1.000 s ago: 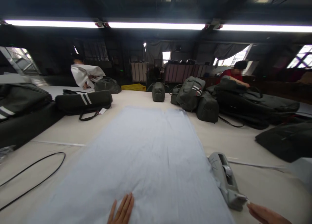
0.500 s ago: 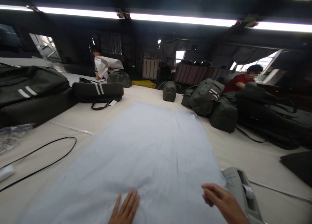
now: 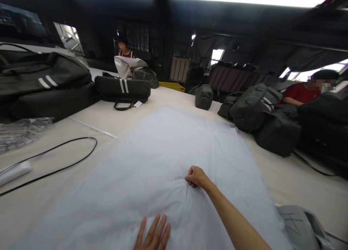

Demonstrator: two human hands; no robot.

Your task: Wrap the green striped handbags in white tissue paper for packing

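Note:
A thin pale blue sheet [image 3: 152, 152] lies spread over the table, its surface creased around both hands. My left hand [image 3: 153, 233] rests flat on its near part, fingers apart. Farther out, near the middle, my right hand [image 3: 196, 176] is closed in a pinch at the surface, and short folds run out from its fingertips. Whether the sheet is one layer or several, I cannot tell. A grey device [image 3: 297, 221] with dark marks stands by the sheet's right edge.
Dark green bags [image 3: 122, 88] with white stripes stand at the left; more bags [image 3: 252, 106] are piled at the right. A black cable [image 3: 78, 163] loops across the table [image 3: 92, 115] beside clear plastic packaging [image 3: 24, 132]. Two people [image 3: 301, 92] work behind the bags.
My right hand has moved left and forward from the sheet's right side to its middle and now pinches it. The left hand stays flat. The view has tilted down and turned left.

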